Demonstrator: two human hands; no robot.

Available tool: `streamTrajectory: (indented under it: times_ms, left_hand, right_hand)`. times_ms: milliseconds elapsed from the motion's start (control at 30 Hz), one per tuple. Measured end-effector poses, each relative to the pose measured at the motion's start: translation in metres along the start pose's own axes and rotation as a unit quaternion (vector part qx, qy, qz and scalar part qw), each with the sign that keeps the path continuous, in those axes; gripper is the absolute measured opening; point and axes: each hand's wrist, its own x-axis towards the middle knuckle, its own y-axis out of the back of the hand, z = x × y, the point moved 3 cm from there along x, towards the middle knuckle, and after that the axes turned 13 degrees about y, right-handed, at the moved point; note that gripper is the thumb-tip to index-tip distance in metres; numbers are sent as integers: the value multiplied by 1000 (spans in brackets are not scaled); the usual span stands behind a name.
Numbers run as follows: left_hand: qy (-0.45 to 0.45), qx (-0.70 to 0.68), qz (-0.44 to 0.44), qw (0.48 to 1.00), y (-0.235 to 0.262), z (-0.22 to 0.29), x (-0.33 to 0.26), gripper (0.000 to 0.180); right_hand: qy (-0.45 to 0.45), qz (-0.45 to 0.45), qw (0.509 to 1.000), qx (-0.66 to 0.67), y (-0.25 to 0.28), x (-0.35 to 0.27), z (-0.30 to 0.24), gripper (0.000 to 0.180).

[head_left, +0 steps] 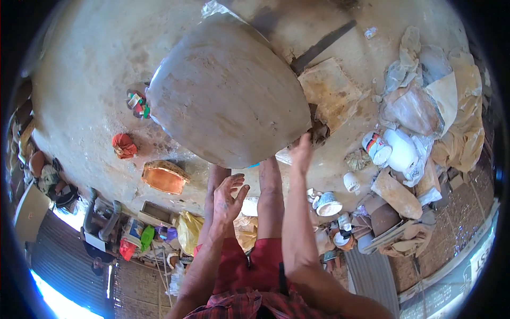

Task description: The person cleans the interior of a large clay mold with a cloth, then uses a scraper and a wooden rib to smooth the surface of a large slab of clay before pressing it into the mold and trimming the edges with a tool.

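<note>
A large grey slab [228, 90] with rounded edges and a smeared, clay-like surface fills the upper middle, in front of my legs. My left hand [228, 196] hangs in the air between my knees, short of the slab's near edge. Its fingers are loosely bent, the thumb stands apart, and nothing is in it. At the slab's near right corner is my right hand [302, 154], blurred, its fingers mostly hidden. Whether it grips the edge or only touches it does not show. Dark, crumpled material [319, 132] lies just beyond that hand.
On the floor at left are a red cloth bundle [124, 145] and an orange-brown basin [163, 178]. A flat brown sheet [332, 90] and a dark strip [324, 47] lie to the right. Farther right are plastic sheeting [411, 106], a white container [401, 151] and a white tub [327, 204].
</note>
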Motion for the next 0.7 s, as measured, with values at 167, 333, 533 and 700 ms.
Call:
streamTrajectory:
  times_ms: [167, 333, 533, 700]
  left_hand:
    - [-56, 53, 5, 997, 18, 28, 0, 38]
    - [-159, 157, 74, 972, 13, 50, 8, 50]
    - [-233, 219, 132, 938, -34, 80, 31, 74]
    - [-280, 180, 139, 933, -43, 73, 43, 84]
  right_hand:
    - [96, 65, 992, 41, -48, -49, -9, 68]
    - [133, 141, 955, -223, -45, -75, -28, 50]
    - [175, 108, 966, -156, -35, -107, -57, 34]
    - [186, 71, 964, -176, -41, -158, -107, 34]
